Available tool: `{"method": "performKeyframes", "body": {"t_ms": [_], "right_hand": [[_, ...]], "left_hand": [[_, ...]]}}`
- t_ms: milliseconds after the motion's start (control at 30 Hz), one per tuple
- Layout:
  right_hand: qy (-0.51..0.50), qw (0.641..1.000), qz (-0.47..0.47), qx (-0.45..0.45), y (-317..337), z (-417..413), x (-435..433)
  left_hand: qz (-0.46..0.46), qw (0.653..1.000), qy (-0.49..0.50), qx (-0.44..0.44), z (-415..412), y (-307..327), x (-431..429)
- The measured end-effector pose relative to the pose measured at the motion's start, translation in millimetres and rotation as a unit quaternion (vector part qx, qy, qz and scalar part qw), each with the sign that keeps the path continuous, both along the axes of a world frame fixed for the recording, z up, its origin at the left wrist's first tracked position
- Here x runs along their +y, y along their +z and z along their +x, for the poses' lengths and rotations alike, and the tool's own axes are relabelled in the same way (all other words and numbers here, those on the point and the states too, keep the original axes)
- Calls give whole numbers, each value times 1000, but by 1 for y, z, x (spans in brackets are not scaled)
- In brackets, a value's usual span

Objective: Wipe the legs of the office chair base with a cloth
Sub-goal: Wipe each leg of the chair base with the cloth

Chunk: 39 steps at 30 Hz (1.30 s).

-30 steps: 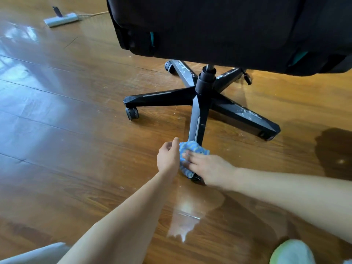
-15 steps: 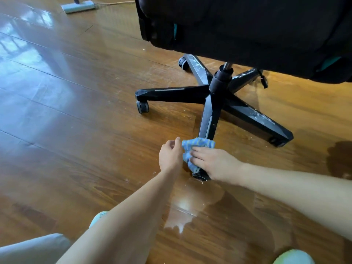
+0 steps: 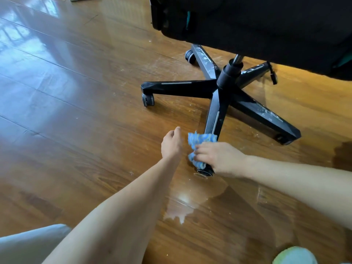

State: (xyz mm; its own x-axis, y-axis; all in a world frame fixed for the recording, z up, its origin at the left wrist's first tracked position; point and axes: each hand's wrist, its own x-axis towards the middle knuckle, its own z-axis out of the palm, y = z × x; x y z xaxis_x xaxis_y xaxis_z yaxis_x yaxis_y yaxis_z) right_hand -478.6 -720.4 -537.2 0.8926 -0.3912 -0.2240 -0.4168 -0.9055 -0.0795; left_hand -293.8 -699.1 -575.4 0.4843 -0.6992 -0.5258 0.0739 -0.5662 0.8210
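Lying under R grip [image 3: 219,158]: cloth [image 3: 199,140].

Pressing a crumpled blue cloth [image 3: 198,141] with the right hand [image 3: 219,159] onto the near end of the chair base's [image 3: 228,77] nearest leg [image 3: 214,119], just above its caster [image 3: 203,171]; holding the left hand [image 3: 171,143] loosely curled just left of the cloth, above the glossy wooden floor [image 3: 76,111].

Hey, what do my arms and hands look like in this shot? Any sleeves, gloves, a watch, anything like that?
The left hand and right hand are bare: no gloves, and no rings or bracelets show. The left forearm and right forearm are uncovered as far as the frame shows, with no sleeve or watch in view.
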Motion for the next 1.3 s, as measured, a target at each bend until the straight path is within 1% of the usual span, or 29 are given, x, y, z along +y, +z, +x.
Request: {"method": "performKeyframes", "body": {"t_ms": [67,133,167,233,300,333,400,433,500,567,600,667,733,833,933,967,1033,1100,1133,1200,1300], "right_hand": [[48,998,26,15,6,-4,1],[39,998,17,35,11,0,-24],[8,999,-5,43,14,4,-42],[-86,995,-47,38,22,9,-74],[-170,983,-77,2,21,7,-87],[-183,980,-82,-13,18,6,-83],[-142,987,-65,-27,11,5,-56],[-97,993,-51,-34,7,3,-36],[4,999,6,-46,4,-1,1],[69,996,42,-37,3,-3,5],[74,996,45,-27,3,-2,-2],[26,999,24,-4,6,6,-32],[-50,998,-31,19,9,16,-69],[-139,982,-115,55,18,19,-117],[-178,967,-168,65,22,20,-135],[-185,965,-172,68,19,22,-129],[-167,974,-132,82,15,26,-102],[-98,989,-68,90,14,25,-77],[-70,991,-59,93,15,23,-72],[-66,990,-75,99,21,22,-81],[-108,977,-127,132,27,33,-111]], "left_hand": [[0,1000,-4,4,-1,-1,-1],[-1,1000,-10,11,-6,1,0],[-4,1000,-19,16,-9,1,0],[-2,999,-46,22,-15,2,-1],[-7,997,-67,38,-21,2,0],[-6,996,-73,43,-22,3,1],[-1,996,-74,40,-20,-2,1],[-3,997,-69,37,-20,-4,1],[-6,998,-58,17,-17,-6,1],[0,999,-46,-8,-14,-7,-4],[4,999,-42,-13,-14,-9,-4],[7,999,-35,-10,-17,-10,-6],[4,999,-38,-8,-20,-10,-6],[-6,999,-49,-4,-26,-12,-8],[-12,998,-62,-1,-31,-12,-10],[-12,998,-65,3,-32,-12,-11],[-11,998,-66,15,-34,-10,-14],[-14,998,-61,29,-36,-9,-17],[-17,998,-60,33,-37,-9,-19],[-17,997,-60,37,-38,-10,-19],[-9,998,-55,41,-38,-15,-17]]}}
